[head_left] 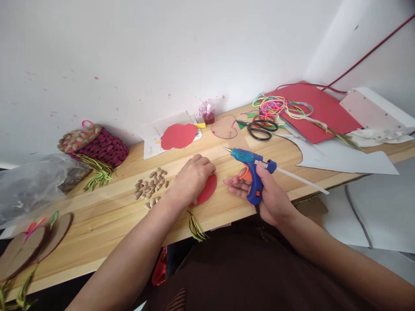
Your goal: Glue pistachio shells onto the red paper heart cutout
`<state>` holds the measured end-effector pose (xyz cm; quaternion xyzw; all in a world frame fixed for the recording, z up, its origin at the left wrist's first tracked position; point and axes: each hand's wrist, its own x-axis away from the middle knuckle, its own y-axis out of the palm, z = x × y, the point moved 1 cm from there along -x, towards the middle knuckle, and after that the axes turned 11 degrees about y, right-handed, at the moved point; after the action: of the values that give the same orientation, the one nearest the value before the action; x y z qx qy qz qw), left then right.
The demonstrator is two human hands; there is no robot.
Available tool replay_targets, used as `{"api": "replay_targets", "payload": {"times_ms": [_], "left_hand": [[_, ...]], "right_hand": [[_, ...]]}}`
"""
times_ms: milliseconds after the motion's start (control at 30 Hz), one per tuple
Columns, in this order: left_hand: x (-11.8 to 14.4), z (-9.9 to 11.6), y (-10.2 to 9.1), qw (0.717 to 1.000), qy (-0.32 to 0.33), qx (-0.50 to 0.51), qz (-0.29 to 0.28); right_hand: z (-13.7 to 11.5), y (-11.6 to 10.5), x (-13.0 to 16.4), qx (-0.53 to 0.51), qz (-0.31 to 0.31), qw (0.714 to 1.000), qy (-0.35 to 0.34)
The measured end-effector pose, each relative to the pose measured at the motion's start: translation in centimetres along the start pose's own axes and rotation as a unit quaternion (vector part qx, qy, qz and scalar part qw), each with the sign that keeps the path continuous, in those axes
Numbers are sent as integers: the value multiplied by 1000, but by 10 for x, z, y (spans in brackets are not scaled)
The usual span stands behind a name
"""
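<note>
My right hand (266, 196) grips a blue hot glue gun (251, 172) with an orange trigger; its nozzle points left and a glue stick juts out behind. My left hand (193, 177) rests knuckles-up on a red paper shape (207, 190) lying on the wooden table (110, 216), fingers curled and pressing it down. A green-yellow string tassel (196, 226) sticks out from under the shape toward the table's front edge. A pile of shell-like seeds (151, 185) lies just left of my left hand.
A woven pink basket (94, 144) sits at the back left, brown card discs (32, 246) at the near left. Behind lie a red cutout (178, 136), a small cup (208, 112), black scissors (259, 128), neon cords (270, 106), and red (320, 110) and white sheets (343, 160).
</note>
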<state>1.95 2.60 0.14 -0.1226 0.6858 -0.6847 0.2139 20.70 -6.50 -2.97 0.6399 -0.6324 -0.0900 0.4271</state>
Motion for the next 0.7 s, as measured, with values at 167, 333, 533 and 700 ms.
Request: {"api": "replay_targets", "payload": {"times_ms": [167, 333, 533, 700], "left_hand": [[-2, -5, 2, 999, -12, 11, 29], [12, -7, -6, 939, -157, 268, 148], [39, 3, -13, 602, -275, 709, 245], [52, 12, -13, 484, -251, 794, 267]], "right_hand": [[1, -2, -3, 0, 6, 1000, -3], [1, -2, -3, -1, 14, 1000, -8], [2, -3, -1, 48, 2, 998, -26], [5, 2, 6, 88, 2, 996, -34]]}}
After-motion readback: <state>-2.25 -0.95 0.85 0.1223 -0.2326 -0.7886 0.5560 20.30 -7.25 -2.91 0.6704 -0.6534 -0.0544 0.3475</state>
